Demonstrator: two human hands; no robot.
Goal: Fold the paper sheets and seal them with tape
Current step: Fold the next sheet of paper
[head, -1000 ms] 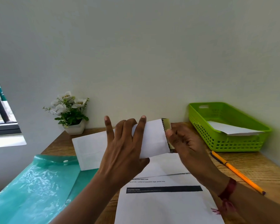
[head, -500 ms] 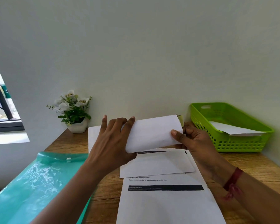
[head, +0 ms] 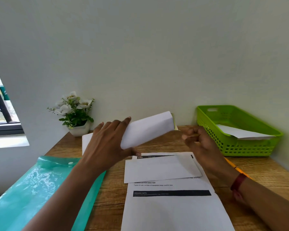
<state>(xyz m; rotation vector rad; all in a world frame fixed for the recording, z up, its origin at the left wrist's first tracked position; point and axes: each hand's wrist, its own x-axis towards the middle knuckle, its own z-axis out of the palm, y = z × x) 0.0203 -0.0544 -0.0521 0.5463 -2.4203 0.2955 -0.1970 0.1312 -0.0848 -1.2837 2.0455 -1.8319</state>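
My left hand [head: 107, 142] grips a folded white sheet [head: 147, 129] by its left end and holds it tilted above the desk. A yellowish strip of tape [head: 174, 122] sticks out at the sheet's right end. My right hand [head: 198, 142] hovers just right of the sheet, apart from it, with fingers curled; it is blurred and I see nothing in it. A second folded sheet [head: 162, 169] lies flat on a printed sheet [head: 173, 210] on the wooden desk [head: 265, 174].
A green plastic basket [head: 237, 147] at the right holds a folded paper [head: 240, 133]. An orange pencil [head: 232, 165] lies by my right wrist. A teal folder [head: 32, 189] covers the left. A flower pot [head: 77, 114] stands against the wall, with a white sheet [head: 86, 142] before it.
My right hand has let go of the folded sheet's right end and pulled back to the right. My left hand has tilted the sheet up at its right end.
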